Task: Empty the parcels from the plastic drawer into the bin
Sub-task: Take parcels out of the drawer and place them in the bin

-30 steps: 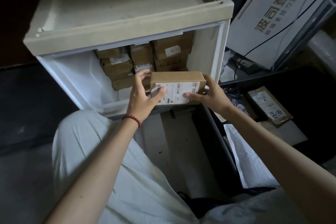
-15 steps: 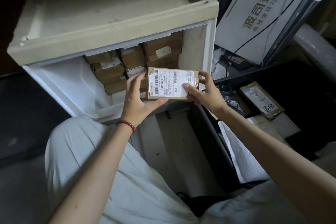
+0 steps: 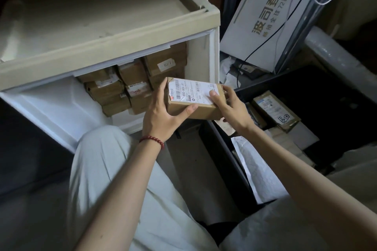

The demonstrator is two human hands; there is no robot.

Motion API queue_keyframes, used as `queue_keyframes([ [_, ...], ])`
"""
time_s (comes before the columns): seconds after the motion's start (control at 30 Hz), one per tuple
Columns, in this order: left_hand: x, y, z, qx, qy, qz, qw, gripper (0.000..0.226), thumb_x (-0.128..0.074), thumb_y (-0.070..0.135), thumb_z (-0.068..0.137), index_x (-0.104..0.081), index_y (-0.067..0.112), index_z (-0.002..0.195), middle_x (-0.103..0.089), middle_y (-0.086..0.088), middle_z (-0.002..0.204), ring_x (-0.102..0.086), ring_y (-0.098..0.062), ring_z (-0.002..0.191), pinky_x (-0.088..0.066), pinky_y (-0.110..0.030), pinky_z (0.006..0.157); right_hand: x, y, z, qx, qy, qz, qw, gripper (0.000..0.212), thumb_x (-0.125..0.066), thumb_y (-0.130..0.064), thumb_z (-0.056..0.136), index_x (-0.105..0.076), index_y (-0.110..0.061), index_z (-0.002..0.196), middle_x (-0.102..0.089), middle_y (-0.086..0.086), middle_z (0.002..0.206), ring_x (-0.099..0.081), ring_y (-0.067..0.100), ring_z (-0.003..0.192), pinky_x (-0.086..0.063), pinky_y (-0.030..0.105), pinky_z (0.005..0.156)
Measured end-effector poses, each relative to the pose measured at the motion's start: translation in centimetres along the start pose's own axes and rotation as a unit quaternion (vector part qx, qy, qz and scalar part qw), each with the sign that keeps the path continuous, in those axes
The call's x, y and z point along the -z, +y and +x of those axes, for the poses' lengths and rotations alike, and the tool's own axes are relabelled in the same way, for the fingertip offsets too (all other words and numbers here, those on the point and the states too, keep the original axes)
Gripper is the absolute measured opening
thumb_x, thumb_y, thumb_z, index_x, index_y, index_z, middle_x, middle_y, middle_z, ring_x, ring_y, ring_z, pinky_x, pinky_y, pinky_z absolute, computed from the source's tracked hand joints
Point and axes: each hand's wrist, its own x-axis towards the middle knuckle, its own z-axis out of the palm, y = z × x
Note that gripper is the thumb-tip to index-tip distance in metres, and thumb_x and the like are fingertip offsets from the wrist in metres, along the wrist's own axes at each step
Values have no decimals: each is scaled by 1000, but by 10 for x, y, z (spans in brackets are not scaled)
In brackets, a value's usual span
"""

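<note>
Here, the white plastic drawer [image 3: 51, 112] stands pulled out of a beige cabinet [image 3: 102, 53], and its left part is bare. Brown parcels [image 3: 106, 89] are stacked along its back edge, from the middle to the right wall, partly under the cabinet top. The left hand [image 3: 161, 116], with a red bead bracelet [image 3: 153, 140] on its wrist, grips the left end of a small brown parcel [image 3: 195, 110], thumb across the near side and fingers curled behind the end. This parcel is held clear of the drawer, above its front right corner, white label up. The right hand [image 3: 230, 108] pinches the parcel's right end, thumb pressed on the label. Just right of the drawer sits the black bin [image 3: 222, 153]. A labelled parcel [image 3: 275, 110] lies near its far edge, and a white padded mailer [image 3: 257, 171] lies against its left wall. A white printed carton [image 3: 261, 16] stands behind the bin.
</note>
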Motion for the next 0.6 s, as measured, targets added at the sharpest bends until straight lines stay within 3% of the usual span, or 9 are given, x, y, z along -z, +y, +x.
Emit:
queue_keyframes([
  [0.17, -40, 12, 3, -23, -55, -3, 998, 100, -63, 73, 64, -25, 34, 148, -37, 4, 145, -44, -16, 127, -37, -23, 89, 35, 19, -9, -28, 41, -5, 999, 62, -58, -59, 87, -40, -29, 139, -56, -10, 123, -58, 5, 102, -53, 34, 87],
  [0.3, -81, 25, 6, -51, -107, 6, 993, 98, -72, 61, 66, -28, 30, 148, -39, -2, 135, -50, -20, 119, -38, -23, 85, 68, 42, -19, -56, 78, -12, 995, 57, -63, -54, 86, -40, -33, 133, -58, -10, 123, -62, 5, 99, -57, 34, 85],
  [0.5, -143, 63, 28, -75, -189, -54, 978, 87, -78, 54, 65, -36, 33, 139, -48, 2, 136, -46, -8, 113, -37, -14, 85, 114, 68, -26, -114, 198, -28, 973, 68, -62, -54, 86, -36, -25, 142, -54, -2, 132, -54, 11, 109, -49, 33, 94],
  [0.6, -174, 76, 39, -94, -225, -57, 968, 84, -77, 52, 67, -37, 33, 138, -46, 4, 133, -43, -5, 110, -37, -18, 85, 129, 82, -25, -154, 233, -1, 960, 69, -64, -50, 86, -35, -21, 141, -53, 2, 135, -55, 18, 117, -50, 45, 96],
])
